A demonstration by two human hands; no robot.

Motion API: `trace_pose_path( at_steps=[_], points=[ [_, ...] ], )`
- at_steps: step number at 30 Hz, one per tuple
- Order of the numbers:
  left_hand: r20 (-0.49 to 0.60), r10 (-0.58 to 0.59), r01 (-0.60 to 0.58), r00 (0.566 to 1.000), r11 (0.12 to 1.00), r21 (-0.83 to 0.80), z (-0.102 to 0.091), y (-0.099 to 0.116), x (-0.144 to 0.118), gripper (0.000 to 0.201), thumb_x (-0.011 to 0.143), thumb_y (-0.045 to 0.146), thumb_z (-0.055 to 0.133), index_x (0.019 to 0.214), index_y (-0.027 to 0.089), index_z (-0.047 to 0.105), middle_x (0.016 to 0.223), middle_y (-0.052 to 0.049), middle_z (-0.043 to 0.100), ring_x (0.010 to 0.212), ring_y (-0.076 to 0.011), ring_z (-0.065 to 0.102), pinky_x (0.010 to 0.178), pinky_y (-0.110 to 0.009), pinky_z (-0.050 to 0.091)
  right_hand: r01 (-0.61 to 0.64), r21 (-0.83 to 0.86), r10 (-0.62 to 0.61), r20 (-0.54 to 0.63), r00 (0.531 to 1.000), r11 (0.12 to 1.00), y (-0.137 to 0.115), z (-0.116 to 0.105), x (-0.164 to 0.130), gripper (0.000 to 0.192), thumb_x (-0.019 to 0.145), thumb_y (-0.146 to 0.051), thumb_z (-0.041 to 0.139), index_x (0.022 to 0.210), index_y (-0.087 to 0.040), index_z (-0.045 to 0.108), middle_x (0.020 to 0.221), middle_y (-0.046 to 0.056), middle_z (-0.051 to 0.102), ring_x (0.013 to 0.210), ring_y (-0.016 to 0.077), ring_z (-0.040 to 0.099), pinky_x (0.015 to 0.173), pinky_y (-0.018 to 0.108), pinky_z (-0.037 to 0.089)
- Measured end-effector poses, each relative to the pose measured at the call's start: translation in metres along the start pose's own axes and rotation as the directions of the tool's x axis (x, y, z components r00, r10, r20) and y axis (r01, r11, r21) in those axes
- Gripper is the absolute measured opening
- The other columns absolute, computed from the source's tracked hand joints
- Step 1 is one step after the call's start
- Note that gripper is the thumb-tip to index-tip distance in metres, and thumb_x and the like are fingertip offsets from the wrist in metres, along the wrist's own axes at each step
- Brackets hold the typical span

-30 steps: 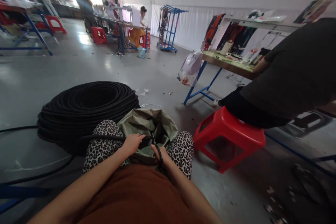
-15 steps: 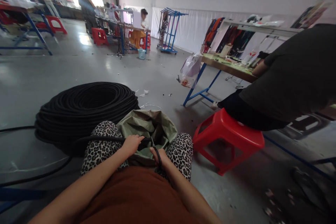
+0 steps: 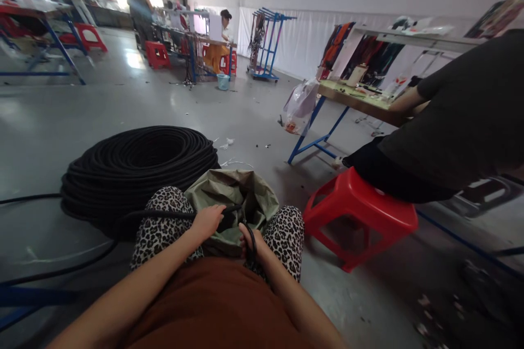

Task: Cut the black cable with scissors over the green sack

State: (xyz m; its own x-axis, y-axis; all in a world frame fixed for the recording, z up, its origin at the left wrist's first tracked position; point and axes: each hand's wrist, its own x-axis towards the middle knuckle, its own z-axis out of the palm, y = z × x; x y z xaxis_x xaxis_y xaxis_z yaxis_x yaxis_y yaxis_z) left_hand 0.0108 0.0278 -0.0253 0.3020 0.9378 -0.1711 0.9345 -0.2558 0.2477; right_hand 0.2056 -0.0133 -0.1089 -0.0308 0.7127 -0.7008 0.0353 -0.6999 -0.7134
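Observation:
I sit with an open green sack (image 3: 233, 196) between my knees. My left hand (image 3: 207, 222) grips a black cable (image 3: 164, 214) that runs in from the left across my thigh to the sack's mouth. Close beside it, my right hand (image 3: 250, 240) holds a black-handled cutting tool (image 3: 248, 234) right at the cable's end. A big coil of the same black cable (image 3: 137, 166) lies on the floor just beyond my left knee.
A person in a dark shirt (image 3: 454, 120) sits on a red stool (image 3: 360, 215) at my right, arms on a blue-legged table (image 3: 352, 101). A plastic bag (image 3: 301, 103) hangs off that table's corner. Other people, tables and red stools stand far back left.
My hands stay at the sack's mouth; the right hand has shifted slightly with the tool. The view has drifted a little.

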Motion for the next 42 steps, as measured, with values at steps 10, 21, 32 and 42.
trace_pose_path(
  at_steps=[10,21,32,42],
  points=[
    [-0.050,0.012,-0.011,0.999,1.000,0.003,-0.004,0.001,-0.002,0.042,0.104,0.017,0.052,0.144,0.021,0.065,0.129,-0.012,0.078,0.119,-0.0242,0.073,0.103,-0.035,0.053,0.058,0.020,-0.059,0.074,0.995,0.998,-0.002,-0.001,-0.005,0.044,0.104,-0.056,0.066,0.086,-0.016,0.059,0.063,-0.002,0.061,0.042,0.0088,0.053,0.043,0.019,0.044],
    [-0.024,0.023,-0.022,0.999,0.999,0.047,-0.002,0.007,-0.007,0.041,0.104,0.018,0.053,0.143,0.023,0.066,0.125,-0.011,0.077,0.115,-0.0241,0.072,0.101,-0.035,0.052,0.093,-0.073,-0.086,0.102,0.991,0.993,-0.012,-0.006,-0.014,0.045,0.103,-0.055,0.066,0.082,-0.016,0.062,0.070,-0.001,0.064,0.046,0.0097,0.057,0.047,0.021,0.043],
    [-0.016,0.022,-0.021,1.000,0.998,0.066,-0.005,0.009,-0.009,0.042,0.104,0.018,0.053,0.145,0.020,0.066,0.126,-0.012,0.077,0.118,-0.0262,0.072,0.103,-0.037,0.052,0.137,-0.068,-0.129,0.108,0.986,0.988,-0.003,-0.007,-0.007,0.049,0.099,-0.062,0.069,0.082,-0.017,0.062,0.070,0.000,0.064,0.055,0.0145,0.066,0.052,0.021,0.047],
    [-0.033,0.045,-0.044,0.998,0.998,0.036,-0.002,0.008,-0.011,0.041,0.102,0.017,0.057,0.140,0.023,0.068,0.123,-0.012,0.077,0.114,-0.0250,0.072,0.101,-0.037,0.052,0.125,-0.134,-0.111,0.109,0.988,0.983,-0.006,-0.008,-0.011,0.050,0.101,-0.062,0.066,0.080,-0.017,0.063,0.065,0.000,0.063,0.056,0.0153,0.065,0.053,0.022,0.044]
  ],
)
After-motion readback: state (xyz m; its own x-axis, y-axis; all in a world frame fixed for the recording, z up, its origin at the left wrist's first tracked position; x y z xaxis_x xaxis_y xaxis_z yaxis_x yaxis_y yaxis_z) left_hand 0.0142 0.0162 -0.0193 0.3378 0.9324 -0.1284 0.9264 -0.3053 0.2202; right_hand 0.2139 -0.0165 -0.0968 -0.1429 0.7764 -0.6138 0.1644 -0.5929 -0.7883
